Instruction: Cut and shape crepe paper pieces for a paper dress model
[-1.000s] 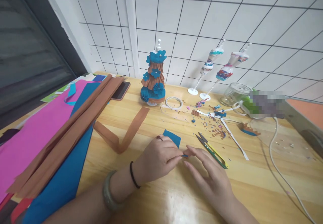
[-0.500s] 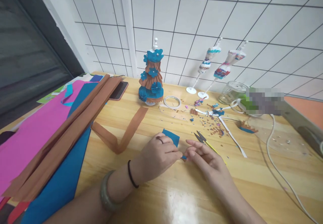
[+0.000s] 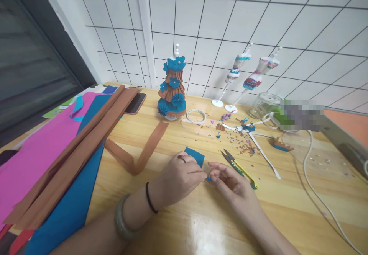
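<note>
My left hand (image 3: 179, 180), wearing a ring, a black band and a bangle, is closed in a pinch on a small piece of blue paper (image 3: 208, 178). My right hand (image 3: 237, 184) meets it from the other side, its thumb and index finger pinched at the same piece; most of the piece is hidden by the fingers. Just beyond my left hand lies a blue paper square (image 3: 197, 157), partly covered by the knuckles. Thread snips (image 3: 240, 169) with yellow and green handles lie beside my right hand.
A small dress form (image 3: 172, 84) wears brown and blue paper. Near it are a roll of tape (image 3: 196, 116), a brown paper strip (image 3: 149, 151) and scattered scraps (image 3: 248, 147). Two more dress forms (image 3: 234, 73) lean by the wall. Coloured paper sheets (image 3: 77, 159) cover the left; a white cable (image 3: 306, 167) runs right.
My right hand has shifted slightly left, closer to my left fingertips, uncovering the handles of the snips. My left hand has barely moved.
</note>
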Action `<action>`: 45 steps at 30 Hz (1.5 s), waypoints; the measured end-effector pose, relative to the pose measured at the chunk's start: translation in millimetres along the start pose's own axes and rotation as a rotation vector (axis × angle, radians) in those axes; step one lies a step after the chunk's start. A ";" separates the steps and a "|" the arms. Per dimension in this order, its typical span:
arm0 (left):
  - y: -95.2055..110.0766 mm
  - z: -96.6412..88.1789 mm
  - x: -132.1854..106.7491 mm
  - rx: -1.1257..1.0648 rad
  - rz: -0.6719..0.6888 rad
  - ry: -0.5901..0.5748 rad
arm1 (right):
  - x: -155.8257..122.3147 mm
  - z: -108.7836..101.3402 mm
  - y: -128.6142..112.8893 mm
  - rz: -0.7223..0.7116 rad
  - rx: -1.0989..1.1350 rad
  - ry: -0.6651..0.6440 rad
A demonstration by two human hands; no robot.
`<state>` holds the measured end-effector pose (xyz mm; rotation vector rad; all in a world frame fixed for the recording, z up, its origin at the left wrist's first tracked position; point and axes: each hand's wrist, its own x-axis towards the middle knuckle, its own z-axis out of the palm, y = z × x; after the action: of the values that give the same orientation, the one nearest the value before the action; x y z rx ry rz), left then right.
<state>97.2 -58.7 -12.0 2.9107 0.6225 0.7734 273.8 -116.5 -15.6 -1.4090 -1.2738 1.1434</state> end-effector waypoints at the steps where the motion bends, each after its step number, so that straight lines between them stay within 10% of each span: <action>1: -0.3 0.8 -0.3 0.001 -0.003 -0.003 | 0.1 0.0 -0.3 0.012 0.007 0.012; 45: -3.4 2.7 -3.4 -0.004 -0.046 0.013 | 0.8 -1.8 -5.7 0.053 0.079 0.079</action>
<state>94.6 -56.9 -16.5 2.8793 0.6860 0.7885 274.6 -115.4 -9.7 -1.4226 -1.1296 1.1500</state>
